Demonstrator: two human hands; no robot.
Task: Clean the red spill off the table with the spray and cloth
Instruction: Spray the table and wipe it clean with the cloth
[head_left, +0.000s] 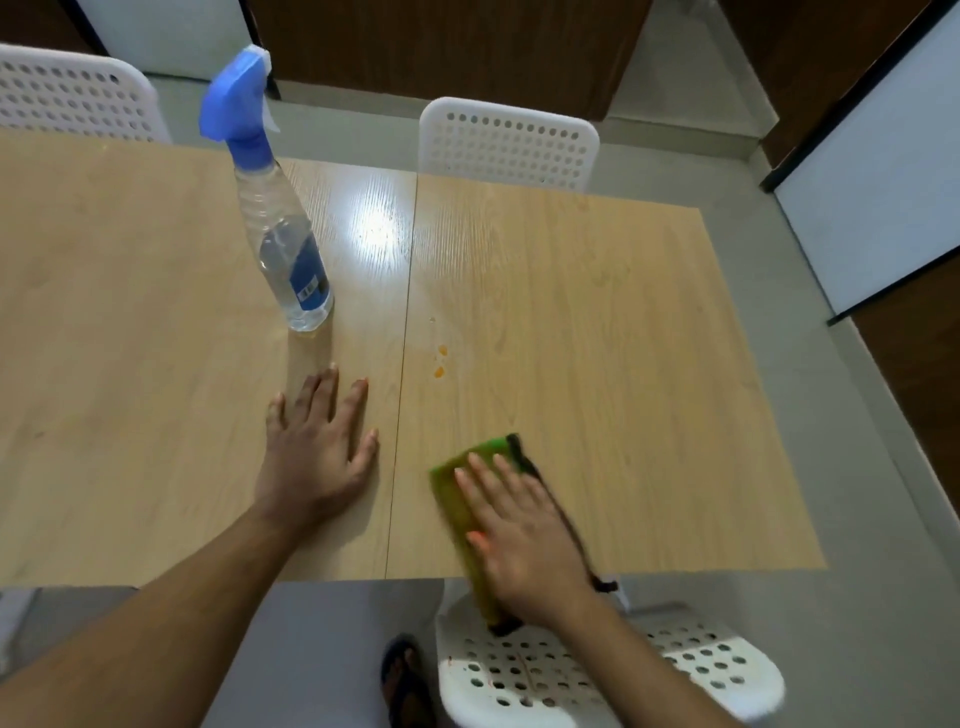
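Wooden counter, white chairs around. Right hand flat on green cloth at near edge, fingers straight, pressing not clutching. Left hand spread, empty, bracing. Orange-red spots beyond cloth; spray bottle upright, far-left. Best pushed forward firmly across spots.

The spray bottle stands on the table in the upper left of the frame. Below it, the left hand lies flat on the tabletop. Right of that hand, at lower centre, the right hand presses on the cloth, which overhangs the near table edge. The spill spots sit at centre, between bottle and cloth.
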